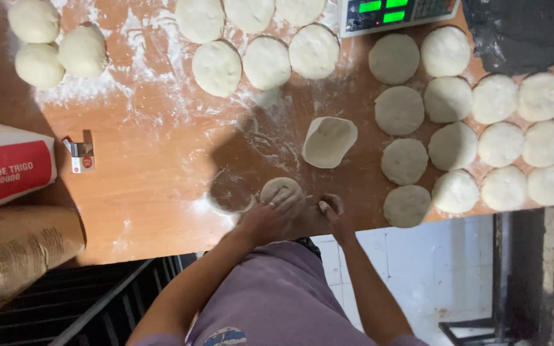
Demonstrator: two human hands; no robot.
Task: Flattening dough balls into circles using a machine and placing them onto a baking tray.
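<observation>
Dough (281,189) at the near edge of the floured wooden table (155,160), under the left hand (269,218), fingers laid flat and pressed together on it. Right hand (333,210) just beside, resting on the table edge, fingers curled, holding nothing visible. Beyond: a folded dough piece (329,141), rows of flattened rounds (476,128), dough balls (56,45), a scale (392,13), a flour bag (8,163).

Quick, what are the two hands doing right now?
Left hand: open, palm pressing flat on a dough piece on the wooden table.
Right hand: fingers curled beside that dough; whether it grips anything cannot be told.
</observation>
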